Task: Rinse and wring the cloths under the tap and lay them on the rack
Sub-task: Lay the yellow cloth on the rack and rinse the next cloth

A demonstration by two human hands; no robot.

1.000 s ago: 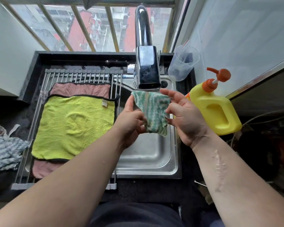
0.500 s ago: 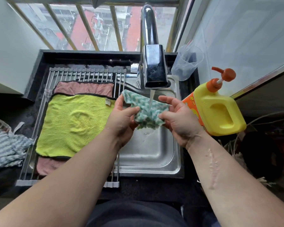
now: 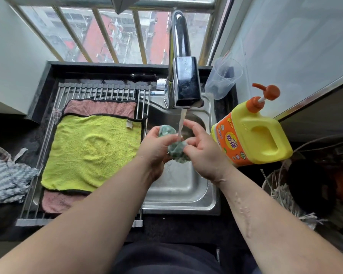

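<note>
Left hand [image 3: 156, 147], centre of frame: fingers curled round one end of the green patterned cloth [image 3: 177, 152], gripping it.

Right hand [image 3: 203, 153], just right of centre: thumb and lower fingers pinch the other end of the same cloth; the index finger sticks up clear of it.

Green patterned cloth: bunched into a wet wad between the two hands, held over the sink [image 3: 178, 194] and directly under the water stream [image 3: 181, 123].

Change: a second ago the cloth hung spread between the hands with no water visible. Half a second ago a thin stream had begun to fall on it. It is now crumpled and the flow is full. Judgement: rinsing of this cloth is under way; wringing and laying out are not yet done.

Tap [image 3: 186, 84], upper centre: running, its outlet above the hands.

Rack [image 3: 101, 91], left of the sink: carries a yellow cloth [image 3: 91, 151] laid flat on top of a pink cloth [image 3: 99, 107]. Judgement: two cloths appear finished.

Grey striped cloth [image 3: 6, 180], far left edge, off the rack: whether it awaits rinsing cannot be told.

Yellow detergent bottle [image 3: 253, 135], right of the sink, orange pump on top.

Clear plastic cup [image 3: 223, 80], upper right, beside the tap.
</note>
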